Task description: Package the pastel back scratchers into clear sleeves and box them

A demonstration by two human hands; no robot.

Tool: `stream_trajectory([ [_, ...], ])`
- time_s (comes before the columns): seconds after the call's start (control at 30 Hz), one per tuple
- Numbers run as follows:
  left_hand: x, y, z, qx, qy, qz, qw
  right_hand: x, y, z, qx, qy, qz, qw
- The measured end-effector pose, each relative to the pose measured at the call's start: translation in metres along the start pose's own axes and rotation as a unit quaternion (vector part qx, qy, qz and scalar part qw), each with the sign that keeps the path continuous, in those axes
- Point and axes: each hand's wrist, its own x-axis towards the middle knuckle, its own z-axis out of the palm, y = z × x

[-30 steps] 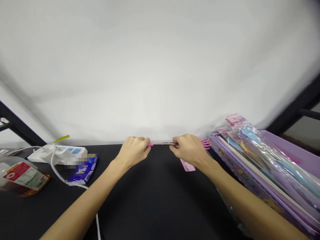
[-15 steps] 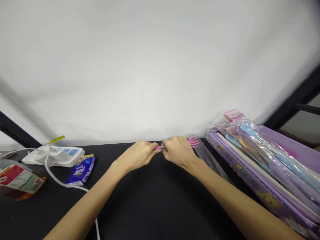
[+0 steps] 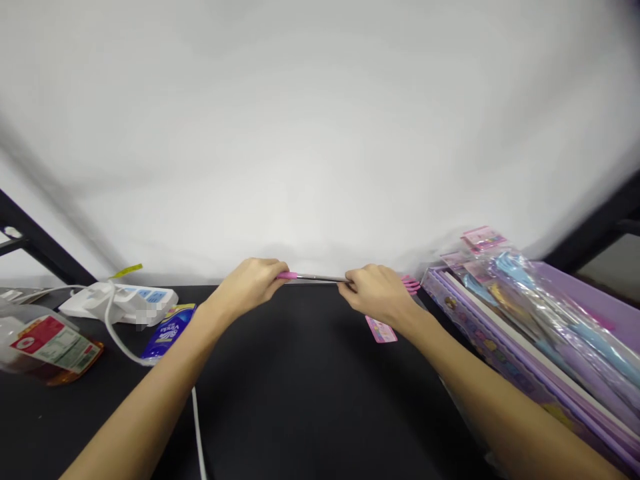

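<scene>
My left hand [image 3: 245, 287] and my right hand [image 3: 377, 295] are apart, but each one is closed on the same thin rod [image 3: 317, 277], so together they hold it. The left hand has the pink end, and the right hand has the metal end. In the head view, which is the only view I have, the rod lies in the open space between my hands. Its long axis goes almost level from left to right, along the far edge of the black table [image 3: 310, 400]. Neither hand is nearer to it, because it spans from one to the other.

Just behind my right hand, a pink comb-shaped piece [image 3: 411, 285] is partly hidden, and a small pink tag [image 3: 381, 329] is below the hand. Toward the right edge of the table are purple boxed sets [image 3: 500, 340] and clear plastic packaging [image 3: 545, 313]. Toward the left edge are a white power strip [image 3: 117, 303], a white cable [image 3: 198, 427], a blue packet [image 3: 167, 331] and a labelled bottle [image 3: 50, 350].

The rod's tips are hidden inside my hands. I cannot tell if the rod touches the table or is held above it.
</scene>
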Motion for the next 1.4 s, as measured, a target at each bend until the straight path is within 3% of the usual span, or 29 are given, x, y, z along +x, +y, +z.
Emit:
stream_trajectory([
  [0.13, 0.005, 0.023, 0.005, 0.1, 0.022, 0.002, 0.995, 0.001, -0.009, -0.005, 0.01, 0.014, 0.003, 1.0],
  [0.23, -0.005, 0.004, -0.002, 0.127, 0.003, 0.0, 0.992, -0.003, 0.009, -0.009, 0.009, -0.001, 0.025, 1.0],
  [0.37, -0.018, -0.025, -0.015, 0.166, 0.043, -0.096, 0.981, -0.011, 0.036, -0.01, 0.008, -0.017, 0.1, 0.995],
  [0.5, -0.004, 0.009, -0.008, 0.163, 0.042, -0.005, 0.986, -0.012, 0.02, -0.008, 0.038, 0.01, 0.072, 0.997],
  [0.57, 0.003, 0.022, -0.003, 0.157, 0.045, 0.002, 0.987, -0.012, 0.015, -0.008, 0.045, 0.024, 0.063, 0.997],
  [0.67, 0.0, 0.008, -0.006, 0.166, 0.049, -0.009, 0.985, -0.016, 0.03, -0.008, 0.04, 0.002, 0.098, 0.994],
  [0.8, -0.01, -0.015, -0.015, 0.202, 0.086, -0.085, 0.972, -0.025, 0.047, -0.005, 0.047, 0.016, 0.13, 0.99],
  [1.03, 0.0, 0.017, -0.003, 0.182, 0.081, -0.02, 0.98, -0.021, 0.033, -0.006, 0.057, 0.033, 0.108, 0.992],
  [1.17, -0.004, 0.005, -0.005, 0.194, 0.081, -0.037, 0.977, -0.021, 0.044, -0.008, 0.019, 0.021, 0.133, 0.991],
  [1.27, -0.01, -0.006, -0.009, 0.195, 0.1, -0.056, 0.974, -0.024, 0.053, -0.007, -0.038, 0.037, 0.107, 0.993],
  [1.4, -0.01, -0.003, -0.01, 0.186, 0.116, -0.06, 0.974, -0.029, 0.052, -0.003, -0.056, 0.026, 0.148, 0.987],
])
